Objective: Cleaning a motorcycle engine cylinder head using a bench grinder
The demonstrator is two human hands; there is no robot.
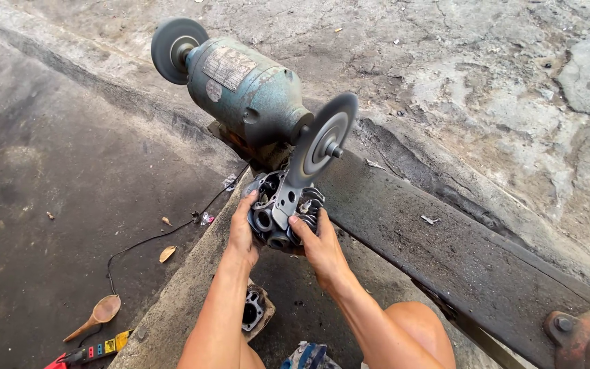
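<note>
Dull cast-metal engine part, probably aluminium; rough concrete floor.

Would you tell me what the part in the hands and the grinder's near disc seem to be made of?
Engine part: likely cast metal, dull grey with dark grime, going by its ribs and round bores. Near disc: looks like grey abrasive stone, matte and grainy, with a metal centre washer.

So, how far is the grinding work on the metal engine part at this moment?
In hand: the left hand and right hand hold the grey engine part up to the near wheel of the bench grinder. Done: I cannot tell; no ground surface shows clearly. Left: a second similar part lies below on the ground, apart from both hands.
</note>
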